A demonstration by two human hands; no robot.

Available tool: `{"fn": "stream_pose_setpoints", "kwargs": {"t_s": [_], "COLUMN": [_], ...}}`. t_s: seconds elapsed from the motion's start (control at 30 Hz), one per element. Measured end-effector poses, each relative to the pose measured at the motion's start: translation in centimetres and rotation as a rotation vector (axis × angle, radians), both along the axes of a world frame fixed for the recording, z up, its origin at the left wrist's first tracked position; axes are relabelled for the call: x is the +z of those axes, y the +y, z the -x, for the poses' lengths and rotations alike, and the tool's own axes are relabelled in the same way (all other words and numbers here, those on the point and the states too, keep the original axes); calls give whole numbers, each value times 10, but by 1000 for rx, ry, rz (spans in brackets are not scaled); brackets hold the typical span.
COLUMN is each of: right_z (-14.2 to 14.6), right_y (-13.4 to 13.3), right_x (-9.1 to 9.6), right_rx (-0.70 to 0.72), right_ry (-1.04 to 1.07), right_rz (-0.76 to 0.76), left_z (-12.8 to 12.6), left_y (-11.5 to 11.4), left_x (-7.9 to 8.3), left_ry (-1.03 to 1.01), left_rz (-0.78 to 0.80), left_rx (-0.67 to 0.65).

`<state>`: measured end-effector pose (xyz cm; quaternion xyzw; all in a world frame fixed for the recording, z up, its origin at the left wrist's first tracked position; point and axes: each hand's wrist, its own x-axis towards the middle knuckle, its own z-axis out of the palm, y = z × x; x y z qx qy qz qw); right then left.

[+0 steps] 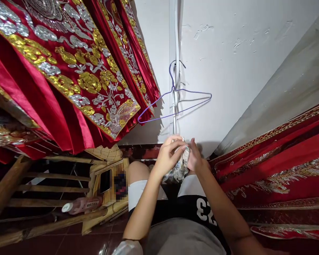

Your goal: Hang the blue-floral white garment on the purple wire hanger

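A crumpled, pale patterned cloth (pixel 178 173) is bunched up between my hands, above my lap. My left hand (pixel 169 154) has its fingers curled over the top of the cloth, pinching it near the upper edge. On the other side my right hand (pixel 195 158) grips the cloth against its palm, thumb pointing up and the other fingers mostly hidden. Above both hands a purple wire hanger (pixel 172 90) hangs bare from a hook on the wall, touched by neither hand.
Red sequined garments (pixel 90 81) hang at the left, and more red embroidered fabric (pixel 281 170) hangs at the right. At lower left a bamboo rack (pixel 50 177) holds a pink bottle (pixel 82 205). A white cable (pixel 177 35) runs down the white wall (pixel 228 71).
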<state>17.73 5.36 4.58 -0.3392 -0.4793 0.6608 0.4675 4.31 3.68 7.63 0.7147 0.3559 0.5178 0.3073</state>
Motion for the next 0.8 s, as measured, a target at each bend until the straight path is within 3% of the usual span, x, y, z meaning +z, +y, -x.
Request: {"fn": "stream_pose_setpoints", "kwargs": {"t_s": [0.1, 0.17, 0.2, 0.27, 0.33, 0.4, 0.47, 0.53, 0.63, 0.7, 0.8], "right_z": [-7, -18, -23, -32, -37, -37, -34, -32, -36, -47, -71], "right_y": [1, 6, 11, 25, 45, 69, 96, 121, 146, 148, 137], "right_x": [15, 23, 28, 36, 46, 53, 56, 54, 46, 42, 44], "right_rx": [372, 508, 496, 292, 7, -222, -369, -397, -348, -410, -448], "right_ry": [-49, -209, -299, -439, -512, -515, -461, -409, -476, -585, -662], "right_rz": [49, 8, -37, -167, -333, -487, -550, -502, -411, -448, -540], "left_z": [20, 34, 41, 54, 67, 80, 92, 104, 120, 129, 141], "left_y": [11, 14, 14, 9, 2, -3, -4, -2, 3, 8, 19], "left_x": [2, -6, -12, -26, -38, -44, -44, -38, -24, -14, 0], "left_ry": [87, 99, 114, 192, 333, 510, 663, 757, 882, 1017, 1110], "left_rz": [29, 194, 292, 459, 551, 568, 521, 470, 444, 406, 260], "left_rx": [103, -13, -107, -299, -396, -318, -125, -11, -43, -6, 219]}}
